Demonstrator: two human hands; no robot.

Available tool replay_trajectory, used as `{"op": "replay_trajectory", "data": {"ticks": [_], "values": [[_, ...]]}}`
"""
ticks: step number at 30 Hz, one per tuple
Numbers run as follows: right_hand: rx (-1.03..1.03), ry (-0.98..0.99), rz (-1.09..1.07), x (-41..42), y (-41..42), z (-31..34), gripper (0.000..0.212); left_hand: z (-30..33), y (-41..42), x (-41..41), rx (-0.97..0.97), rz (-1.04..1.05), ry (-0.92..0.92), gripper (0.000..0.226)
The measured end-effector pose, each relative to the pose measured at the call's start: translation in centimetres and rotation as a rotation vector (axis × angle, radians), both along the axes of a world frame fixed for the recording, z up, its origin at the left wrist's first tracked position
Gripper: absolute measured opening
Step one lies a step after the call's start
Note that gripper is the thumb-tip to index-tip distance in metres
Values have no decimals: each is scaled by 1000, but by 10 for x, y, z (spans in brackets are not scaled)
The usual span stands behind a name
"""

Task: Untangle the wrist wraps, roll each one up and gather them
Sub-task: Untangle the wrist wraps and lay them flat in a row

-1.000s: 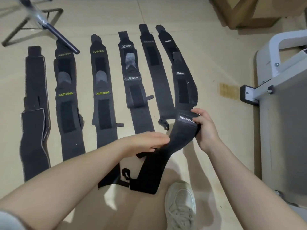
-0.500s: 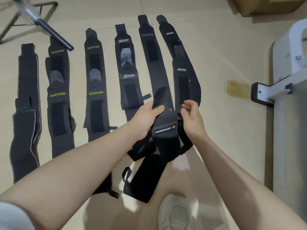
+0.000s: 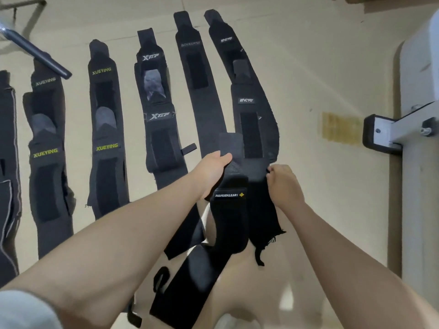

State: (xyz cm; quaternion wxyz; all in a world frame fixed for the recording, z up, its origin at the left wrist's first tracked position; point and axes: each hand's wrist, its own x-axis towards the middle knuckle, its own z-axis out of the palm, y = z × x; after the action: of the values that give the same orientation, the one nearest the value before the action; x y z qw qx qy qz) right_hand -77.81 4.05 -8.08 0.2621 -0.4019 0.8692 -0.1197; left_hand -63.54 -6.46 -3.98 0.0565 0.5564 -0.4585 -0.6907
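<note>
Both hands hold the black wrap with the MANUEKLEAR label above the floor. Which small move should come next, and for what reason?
Probably lay the MANUEKLEAR wrap flat on the floor, to the right of the laid-out wraps. The left hand and the right hand grip its upper part, while its lower end hangs loose and bent, so nothing is rolled yet.

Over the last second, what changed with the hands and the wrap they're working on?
The MANUEKLEAR wrap was lifted from its low slant and folded over. The left hand, flat on it before, now grips its upper left edge; the right hand shifted to pinch the right edge. The wraps laid out on the floor stayed put.
</note>
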Motion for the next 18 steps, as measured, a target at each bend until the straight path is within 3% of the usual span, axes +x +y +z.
{"op": "replay_trajectory", "data": {"ticks": [4, 9, 11, 13, 15, 18], "values": [[-100, -68, -7, -9, -39, -10, 36, -9, -8, -16, 25, -17, -43, 27], [-94, -173, -311, -21, -64, -16, 40, -23, -11, -25, 84, -29, -89, 35], [-77, -253, -365, -25, -66, -21, 35, -26, -12, -25, 110, -9, -80, 31], [-55, -412, -404, -30, -68, -22, 15, -29, -13, -25, 123, -3, -79, 28], [-37, -587, -393, -35, -73, -14, 27, -31, -15, -25, 132, 0, -83, 24], [12, -680, -482, -51, -79, 2, 7, -28, -16, -24, 136, 14, -75, 18]]}}
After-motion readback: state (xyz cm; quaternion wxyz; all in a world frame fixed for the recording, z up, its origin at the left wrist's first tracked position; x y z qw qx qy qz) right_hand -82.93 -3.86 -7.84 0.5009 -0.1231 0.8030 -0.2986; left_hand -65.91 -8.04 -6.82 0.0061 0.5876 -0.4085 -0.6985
